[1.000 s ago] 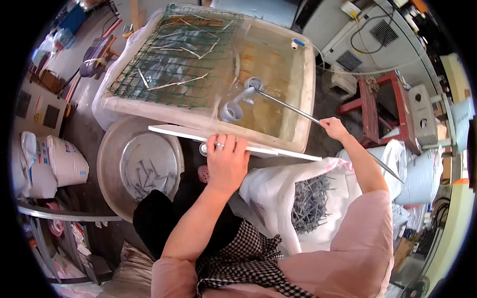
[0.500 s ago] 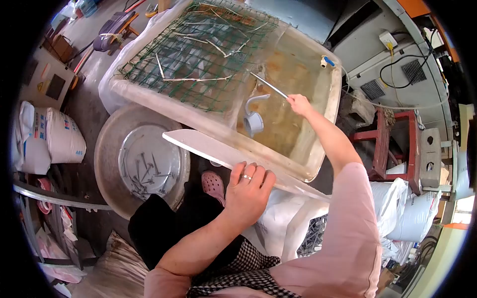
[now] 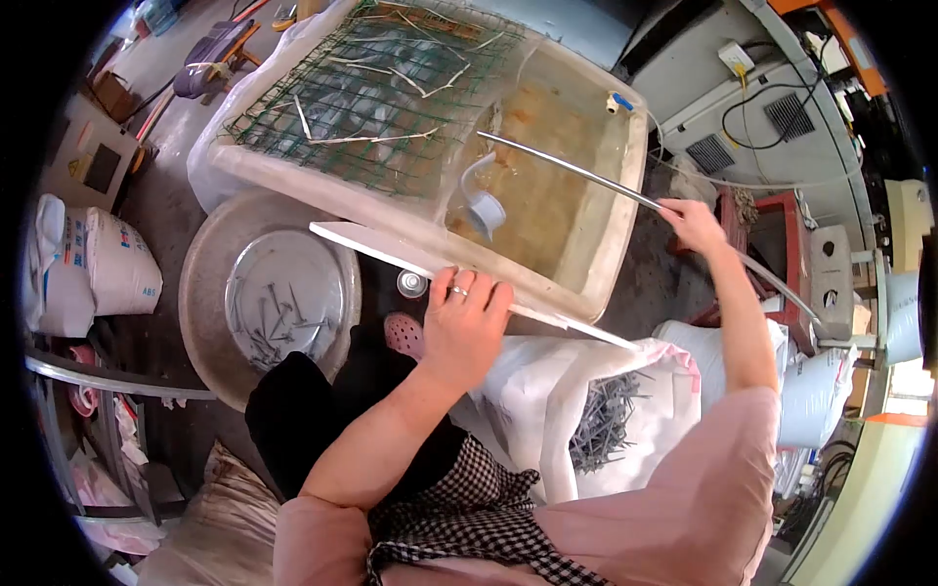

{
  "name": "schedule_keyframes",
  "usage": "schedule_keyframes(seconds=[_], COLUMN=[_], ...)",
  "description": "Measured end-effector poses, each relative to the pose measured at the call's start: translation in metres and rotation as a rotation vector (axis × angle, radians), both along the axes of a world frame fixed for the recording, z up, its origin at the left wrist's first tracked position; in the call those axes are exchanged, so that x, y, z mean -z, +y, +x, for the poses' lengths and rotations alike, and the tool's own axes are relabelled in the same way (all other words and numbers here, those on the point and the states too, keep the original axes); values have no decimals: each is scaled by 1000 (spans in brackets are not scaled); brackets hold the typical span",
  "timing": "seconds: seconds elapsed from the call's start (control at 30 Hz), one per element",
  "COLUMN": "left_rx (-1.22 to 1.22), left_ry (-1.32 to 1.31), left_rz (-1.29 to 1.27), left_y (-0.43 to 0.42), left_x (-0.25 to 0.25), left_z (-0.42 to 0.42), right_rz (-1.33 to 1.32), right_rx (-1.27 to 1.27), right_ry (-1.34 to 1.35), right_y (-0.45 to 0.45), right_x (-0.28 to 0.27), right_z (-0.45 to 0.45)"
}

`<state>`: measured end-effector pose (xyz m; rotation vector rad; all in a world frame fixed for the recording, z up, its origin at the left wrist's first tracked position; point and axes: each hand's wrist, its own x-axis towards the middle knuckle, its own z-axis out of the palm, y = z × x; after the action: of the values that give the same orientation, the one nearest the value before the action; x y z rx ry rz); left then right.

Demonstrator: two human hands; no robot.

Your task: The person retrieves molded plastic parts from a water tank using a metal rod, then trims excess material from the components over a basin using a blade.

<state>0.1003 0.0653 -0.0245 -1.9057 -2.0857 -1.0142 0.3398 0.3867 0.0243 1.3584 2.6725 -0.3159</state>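
My right hand (image 3: pixel 694 227) is closed around a long thin metal rod (image 3: pixel 576 172). The rod slants over the water-filled tub (image 3: pixel 611 264), its far tip near the divide beside the green netting. Fingers of my left hand (image 3: pixel 461 327) are wrapped over the edge of a long white board (image 3: pixel 376 246), which lies along the tub's near side. A grey cup with a curved handle (image 3: pixel 486 211) sits in the tub's brownish water, left of the rod. Below the board, an open white sack (image 3: pixel 562 430) holds many grey nail-shaped pieces (image 3: pixel 606 420).
A big round basin (image 3: pixel 210 322) at the left contains several similar nail-shaped pieces. Green netting (image 3: pixel 371 88) with sticks covers the tub's left half. A red stool (image 3: pixel 782 220) and grey cabinets (image 3: pixel 743 127) stand at the right. A small can (image 3: pixel 412 283) is on the floor.
My right hand has moved right, away from the tub's middle, and more of the rod shows. The view has shifted slightly, and the sack's opening is more exposed. My left hand still grips the board.
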Motion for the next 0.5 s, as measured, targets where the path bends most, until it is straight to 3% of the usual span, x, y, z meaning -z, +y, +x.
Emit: schedule_keyframes(seconds=[0.1, 0.23, 0.4, 0.5], left_rx=[-3, -8, -16, -11], left_ry=[-5, -3, 14, 10], left_rz=[3, 5, 23, 23], left_y=[-3, -4, -4, -5], left_x=[-3, -2, -4, -4], left_z=[1, 4, 5, 4], right_rz=[-67, -96, -65, -187], right_rx=[55, 102, 39, 0], right_ry=[-4, -91, -138, -176], right_y=[-28, -56, -64, -48], right_x=[-48, -67, -55, -34], right_z=[45, 70, 63, 56])
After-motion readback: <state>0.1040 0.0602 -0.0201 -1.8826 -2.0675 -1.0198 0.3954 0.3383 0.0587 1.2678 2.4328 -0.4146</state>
